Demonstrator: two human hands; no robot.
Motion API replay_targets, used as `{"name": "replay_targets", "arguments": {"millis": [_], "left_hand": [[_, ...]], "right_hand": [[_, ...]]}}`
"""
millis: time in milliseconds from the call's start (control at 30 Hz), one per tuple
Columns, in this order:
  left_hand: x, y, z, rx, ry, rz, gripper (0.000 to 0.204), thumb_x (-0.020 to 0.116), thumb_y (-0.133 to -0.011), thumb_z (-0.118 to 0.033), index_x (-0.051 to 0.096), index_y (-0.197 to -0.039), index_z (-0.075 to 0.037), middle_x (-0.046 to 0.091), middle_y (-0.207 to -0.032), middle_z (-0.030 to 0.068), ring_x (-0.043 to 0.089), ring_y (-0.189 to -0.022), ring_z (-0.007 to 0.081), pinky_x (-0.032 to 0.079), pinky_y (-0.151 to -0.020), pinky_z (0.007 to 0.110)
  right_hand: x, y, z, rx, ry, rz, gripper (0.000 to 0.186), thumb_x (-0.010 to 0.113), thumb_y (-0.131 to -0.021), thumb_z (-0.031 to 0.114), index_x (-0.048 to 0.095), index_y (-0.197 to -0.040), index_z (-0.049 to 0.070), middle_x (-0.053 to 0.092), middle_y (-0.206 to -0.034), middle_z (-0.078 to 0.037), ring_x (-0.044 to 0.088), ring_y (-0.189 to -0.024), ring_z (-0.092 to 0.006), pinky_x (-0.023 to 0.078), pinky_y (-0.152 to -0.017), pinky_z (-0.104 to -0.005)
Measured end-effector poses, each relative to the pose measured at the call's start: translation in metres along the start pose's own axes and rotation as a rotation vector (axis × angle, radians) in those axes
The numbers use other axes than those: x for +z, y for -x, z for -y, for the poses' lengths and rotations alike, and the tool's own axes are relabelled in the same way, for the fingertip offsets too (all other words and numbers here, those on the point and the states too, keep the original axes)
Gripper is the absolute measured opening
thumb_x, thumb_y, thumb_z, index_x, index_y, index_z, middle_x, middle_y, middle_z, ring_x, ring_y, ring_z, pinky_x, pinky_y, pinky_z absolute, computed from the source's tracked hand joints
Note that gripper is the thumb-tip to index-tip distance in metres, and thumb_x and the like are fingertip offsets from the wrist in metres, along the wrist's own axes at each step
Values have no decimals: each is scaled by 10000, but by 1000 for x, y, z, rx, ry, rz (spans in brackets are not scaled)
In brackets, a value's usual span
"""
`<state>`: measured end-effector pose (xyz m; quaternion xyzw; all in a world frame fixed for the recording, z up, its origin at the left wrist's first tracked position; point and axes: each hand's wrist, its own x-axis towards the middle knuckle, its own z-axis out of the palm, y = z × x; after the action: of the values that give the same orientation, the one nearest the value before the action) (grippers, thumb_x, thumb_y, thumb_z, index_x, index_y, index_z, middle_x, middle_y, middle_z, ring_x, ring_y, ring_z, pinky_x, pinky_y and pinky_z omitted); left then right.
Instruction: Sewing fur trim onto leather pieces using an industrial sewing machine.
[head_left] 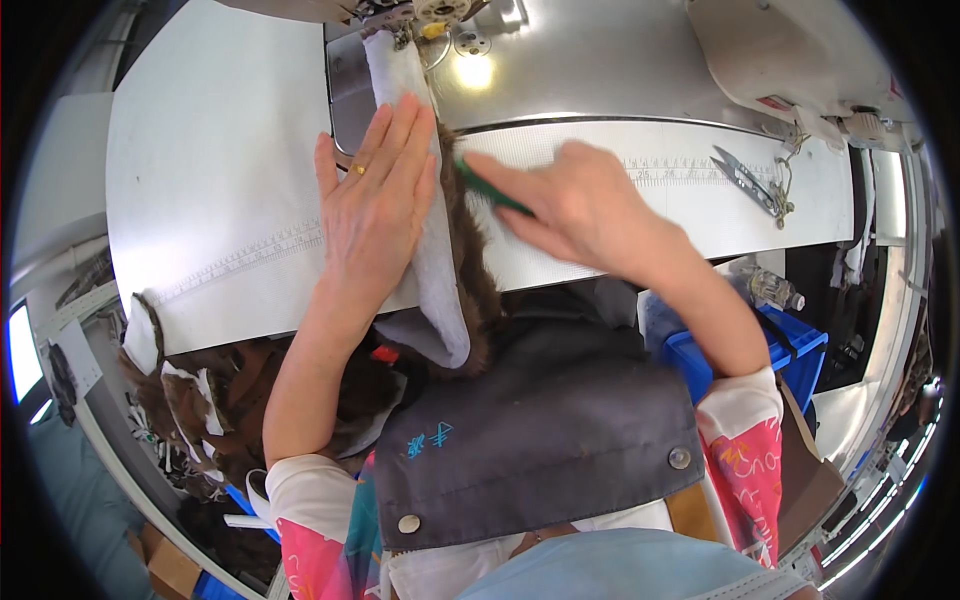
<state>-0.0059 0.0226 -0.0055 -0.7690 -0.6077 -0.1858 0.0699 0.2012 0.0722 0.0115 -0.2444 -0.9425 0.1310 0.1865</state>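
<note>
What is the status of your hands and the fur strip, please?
Left hand flat on white-backed fur strip. Right hand holding green tool by its furry edge. Snips apart, to the right.

brown fur (473, 250), white backing (436, 278), green tool (492, 191), white ruler-marked tabletop (220, 150), dark grey apron (550, 420)

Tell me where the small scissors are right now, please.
In the head view, the small scissors lie on the right part of the white tabletop, over the printed ruler scale, to the right of the right hand.
</note>
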Motion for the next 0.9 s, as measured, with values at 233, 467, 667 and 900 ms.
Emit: {"name": "replay_targets", "arguments": {"millis": [233, 467, 667, 900], "left_hand": [[-2, -7, 0, 28, -14, -55, 332, 642, -848, -151, 623, -1177, -112, 612, -1232, 12, 577, -1139, 163, 351, -992, 507], [10, -23, 11, 46, -4, -93, 327, 643, -846, -145, 619, -1168, -95, 611, -1232, 24, 586, -1127, 175, 356, -989, 491], [21, -30, 24, 1, 71, -78, 365, 535, -938, -174, 541, -1303, -184, 544, -1329, 4, 518, -1226, 188, 240, -1069, 513], [18, -27, 20, 6, 57, -56, 383, 561, -916, -194, 535, -1288, -105, 528, -1343, 38, 494, -1244, 189, 220, -1068, 549]], "right_hand": [[1, 9, 15, 101, -60, 50, 480, 654, -775, 144, 551, -1235, 56, 538, -532, -29, 499, -454, -217, 374, -513, -314], [4, -10, -1, 90, 21, -2, 477, 653, -777, 157, 552, -1232, 57, 517, -500, -26, 492, -440, -225, 371, -511, -318], [6, -2, 14, 190, 2, -27, 469, 646, -796, 165, 546, -1234, 31, 530, -517, -37, 498, -445, -236, 371, -517, -322], [19, -5, 40, 383, -71, -201, 433, 612, -837, 150, 526, -1223, -25, 526, -507, -52, 462, -416, -244, 355, -507, -323]]}}
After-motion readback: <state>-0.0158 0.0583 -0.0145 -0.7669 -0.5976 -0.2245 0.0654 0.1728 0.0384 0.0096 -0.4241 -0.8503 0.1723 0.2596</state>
